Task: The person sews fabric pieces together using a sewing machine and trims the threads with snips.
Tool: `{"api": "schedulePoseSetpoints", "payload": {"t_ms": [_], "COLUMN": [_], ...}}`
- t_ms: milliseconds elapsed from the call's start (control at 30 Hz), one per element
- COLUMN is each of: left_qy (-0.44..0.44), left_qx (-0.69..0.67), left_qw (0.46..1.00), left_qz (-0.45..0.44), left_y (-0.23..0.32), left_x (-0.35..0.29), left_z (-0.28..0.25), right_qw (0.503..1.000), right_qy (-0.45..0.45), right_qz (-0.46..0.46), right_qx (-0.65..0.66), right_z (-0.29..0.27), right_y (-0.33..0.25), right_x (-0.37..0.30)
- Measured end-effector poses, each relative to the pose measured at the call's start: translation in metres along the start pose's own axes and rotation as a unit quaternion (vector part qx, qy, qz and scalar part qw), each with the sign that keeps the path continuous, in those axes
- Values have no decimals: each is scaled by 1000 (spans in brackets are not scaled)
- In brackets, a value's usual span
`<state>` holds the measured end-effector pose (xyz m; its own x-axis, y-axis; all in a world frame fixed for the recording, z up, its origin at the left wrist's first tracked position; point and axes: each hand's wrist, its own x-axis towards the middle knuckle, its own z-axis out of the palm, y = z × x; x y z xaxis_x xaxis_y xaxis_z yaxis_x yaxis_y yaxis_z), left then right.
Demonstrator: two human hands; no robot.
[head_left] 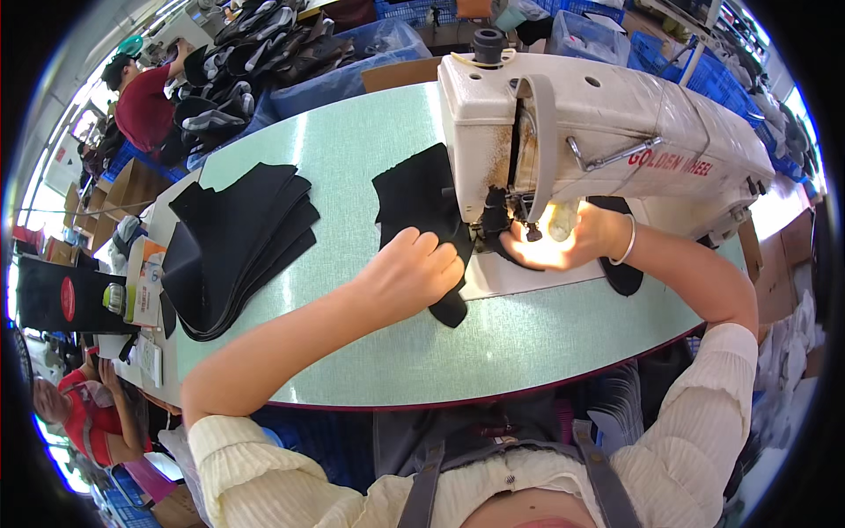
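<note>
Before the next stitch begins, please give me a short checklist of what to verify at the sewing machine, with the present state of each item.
1. Left hand presses the black piece flat: ok.
2. Right hand is beside the needle area: ok.
3. Fingers away from needle: cannot tell, lamp glare.
4. Piece lies under the presser foot: cannot tell.
5. Stack of black pieces lies apart from the sewing machine: ok.

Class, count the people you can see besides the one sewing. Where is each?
2. One in a red top works at the far upper left; another in red is at the lower left edge. Others may be hidden behind the clutter.
</note>
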<state>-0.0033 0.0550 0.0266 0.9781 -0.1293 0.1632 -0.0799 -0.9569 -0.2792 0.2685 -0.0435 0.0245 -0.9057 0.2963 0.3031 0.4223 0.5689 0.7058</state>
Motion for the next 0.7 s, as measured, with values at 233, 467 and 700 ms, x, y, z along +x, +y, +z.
{"api": "schedulePoseSetpoints", "payload": {"t_ms": [233, 467, 700], "left_qy": [99, 31, 101], "left_qx": [-145, -139, -146], "left_qw": [980, 973, 965], "left_qz": [-95, -182, -191], "left_y": [6, 23, 37], "left_x": [8, 12, 12], "left_z": [17, 23, 24], "right_qw": [932, 943, 927], "right_qy": [-83, -36, -93], "right_qz": [212, 270, 319], "right_qx": [282, 192, 175], "right_z": [-2, -3, -13], "right_y": [-15, -38, -54], "right_x": [1, 8, 16]}}
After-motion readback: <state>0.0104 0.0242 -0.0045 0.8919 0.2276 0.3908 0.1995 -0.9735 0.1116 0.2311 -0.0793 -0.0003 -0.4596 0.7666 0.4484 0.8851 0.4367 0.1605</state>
